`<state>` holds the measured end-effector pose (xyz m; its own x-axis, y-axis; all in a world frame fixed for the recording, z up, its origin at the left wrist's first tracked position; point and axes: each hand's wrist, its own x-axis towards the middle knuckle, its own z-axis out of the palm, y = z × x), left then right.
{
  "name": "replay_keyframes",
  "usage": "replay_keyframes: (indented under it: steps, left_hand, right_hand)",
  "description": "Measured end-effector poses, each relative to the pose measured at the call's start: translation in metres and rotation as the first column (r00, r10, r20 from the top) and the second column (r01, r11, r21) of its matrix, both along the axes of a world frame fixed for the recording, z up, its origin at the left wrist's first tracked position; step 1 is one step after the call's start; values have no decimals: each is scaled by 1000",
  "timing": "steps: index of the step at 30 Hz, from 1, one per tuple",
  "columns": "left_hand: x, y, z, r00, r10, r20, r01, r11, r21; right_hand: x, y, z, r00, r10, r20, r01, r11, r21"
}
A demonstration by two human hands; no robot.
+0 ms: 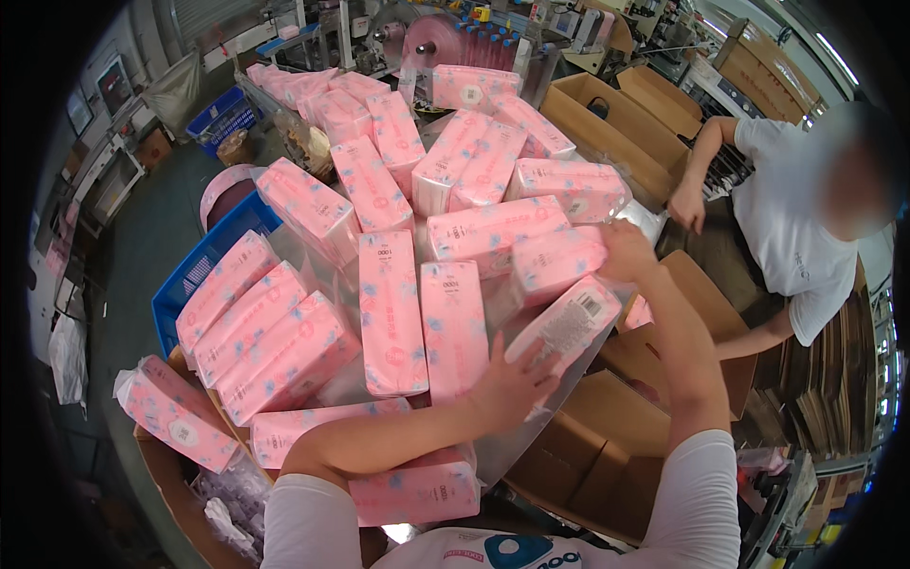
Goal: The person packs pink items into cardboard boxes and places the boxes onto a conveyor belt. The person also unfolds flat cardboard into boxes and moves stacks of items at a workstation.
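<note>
Pink soft tissue packs with blue floral print are heaped before me. My left hand (515,384) lies with fingers spread against the lower end of one tilted tissue pack (572,324), whose barcode side shows. My right hand (626,254) is curled round the right end of another tissue pack (559,264), just above the tilted one. Its fingertips are partly hidden. Two upright-lying packs, a left one (391,313) and a right one (453,327), lie left of my left hand. Under my left forearm is a further pack (417,490).
Open cardboard boxes stand at right, a near one (607,417) and a far one (607,119). A blue crate (175,284) edges the heap at left. A co-worker (791,209) stands at right, arms over the boxes. Machinery (455,43) is behind.
</note>
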<state>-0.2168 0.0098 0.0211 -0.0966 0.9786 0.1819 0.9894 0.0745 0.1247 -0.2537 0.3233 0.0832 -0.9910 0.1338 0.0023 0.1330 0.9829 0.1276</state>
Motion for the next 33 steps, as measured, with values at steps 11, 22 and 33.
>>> replay_keyframes:
  steps: [11, 22, 33]
  left_hand:
    - [-17, 30, 1, 939, 343, -2, -338, 926, 169]
    - [-110, -179, 57, 790, 558, 255, -575, 818, -9]
    - [-148, -166, 18, 390, 908, -152, -918, 370, -142]
  right_hand:
    - [124, 67, 0, 580, -696, -424, 476, 712, -517]
    - [72, -122, -48, 968, -240, -69, 206, 924, -323]
    - [71, -144, -32, 916, -390, 97, 399, 855, -331]
